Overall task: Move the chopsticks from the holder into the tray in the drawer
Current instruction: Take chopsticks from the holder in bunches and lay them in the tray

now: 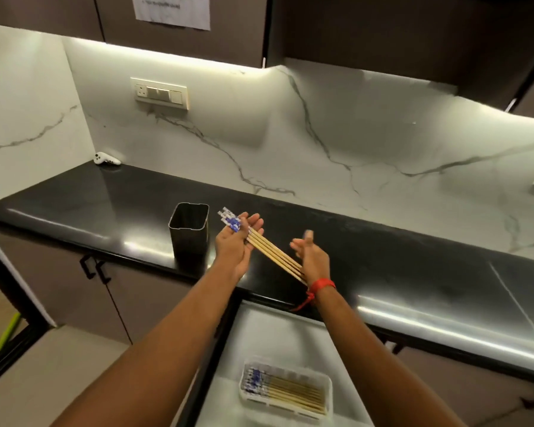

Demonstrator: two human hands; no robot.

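Observation:
A bundle of several bamboo chopsticks (275, 252) with blue-and-white patterned ends hangs slanted over the black counter's front edge. My left hand (236, 245) supports the patterned end with straight fingers. My right hand (310, 257) has its palm against the tips, fingers spread and blurred. The dark metal holder (188, 234) stands just left of my left hand and looks empty. Below, the open drawer (275, 331) holds a clear plastic tray (330, 392) with several chopsticks lying in it.
The black countertop (413, 257) runs left to right under a marble backsplash. A white game controller (107, 159) lies in the far left corner. A switch panel (161, 93) is on the wall. Cabinet handles (94, 268) stick out below the counter, left of the drawer.

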